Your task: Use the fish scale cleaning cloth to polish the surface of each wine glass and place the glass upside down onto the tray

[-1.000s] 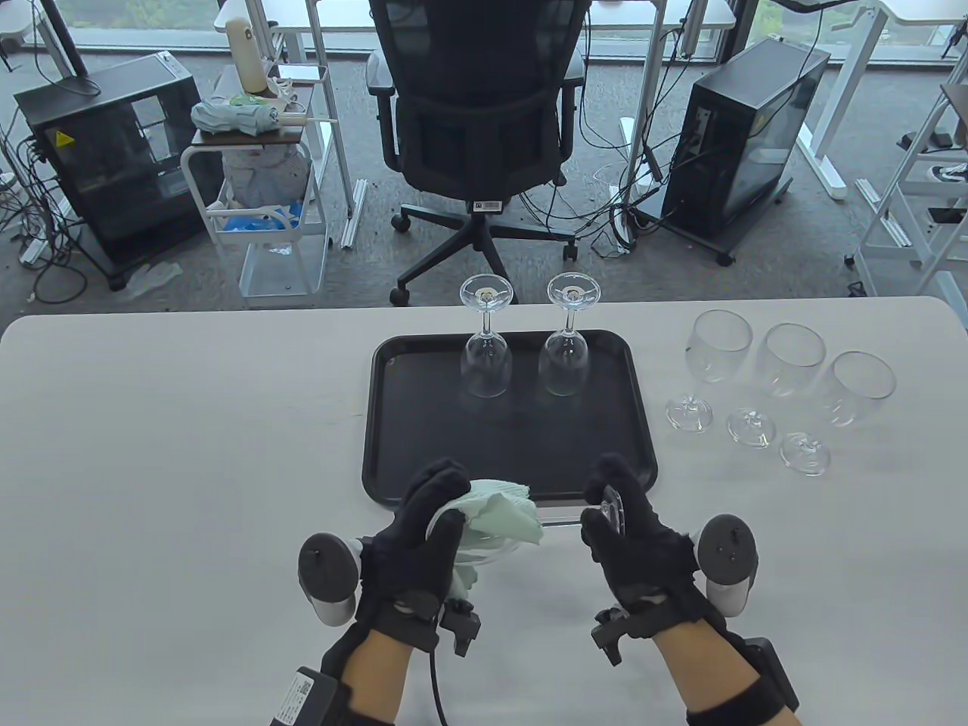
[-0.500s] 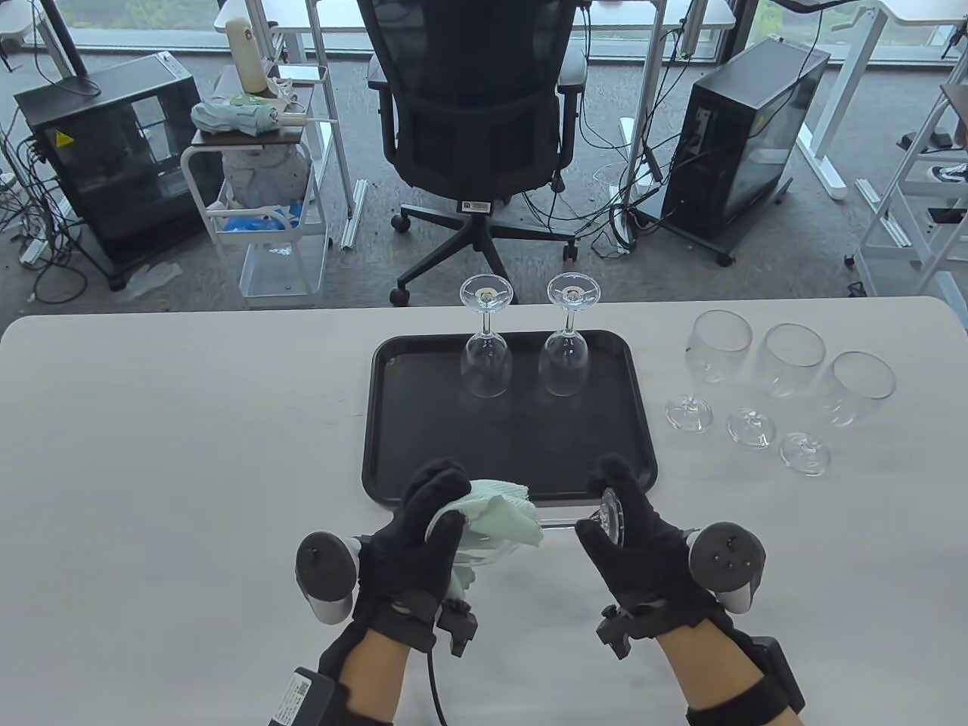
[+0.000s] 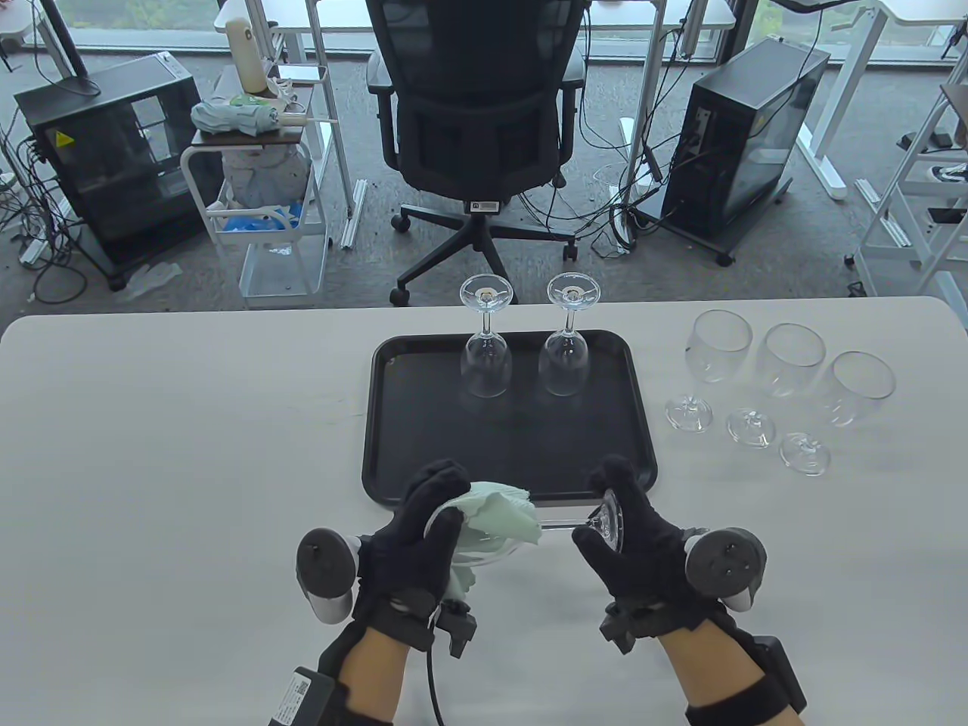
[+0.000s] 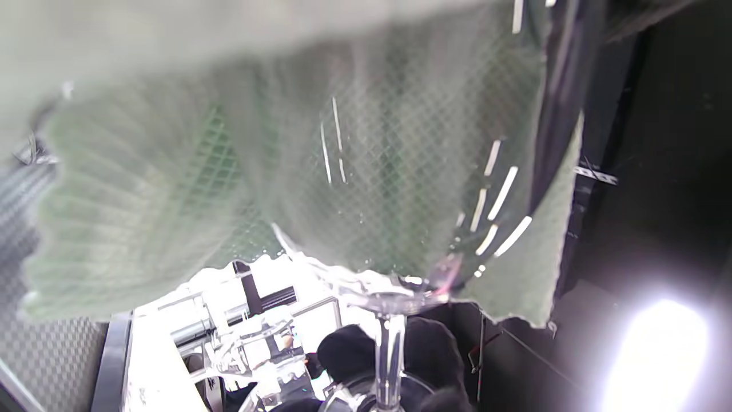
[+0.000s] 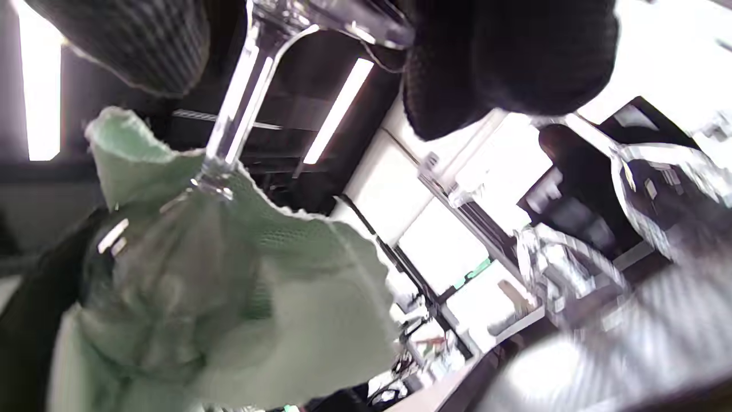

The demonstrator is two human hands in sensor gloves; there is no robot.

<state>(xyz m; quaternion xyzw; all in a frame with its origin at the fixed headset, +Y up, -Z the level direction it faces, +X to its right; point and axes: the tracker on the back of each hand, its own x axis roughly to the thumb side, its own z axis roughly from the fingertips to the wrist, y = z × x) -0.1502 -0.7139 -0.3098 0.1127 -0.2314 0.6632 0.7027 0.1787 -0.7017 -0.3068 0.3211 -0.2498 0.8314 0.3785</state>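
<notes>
Glass (image 3: 560, 525) lies sideways between both hands, just near of the tray (image 3: 393, 423), bowl left, foot right; left hand (image 3: 412, 541) clasps the cloth (image 3: 503, 514) round the bowl; right hand (image 3: 631, 533) pinches the foot

Six wine glasses (image 3: 486, 365), one tray (image 3: 423, 446), one cloth (image 3: 503, 514), two hands (image 3: 412, 544).

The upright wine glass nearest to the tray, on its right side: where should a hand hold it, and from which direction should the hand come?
Probably the stem of that wine glass, just above its foot, approached from the tray side. The bowl flares wide above, and a second glass stands close on its other side, while the tray side looks open.
</notes>
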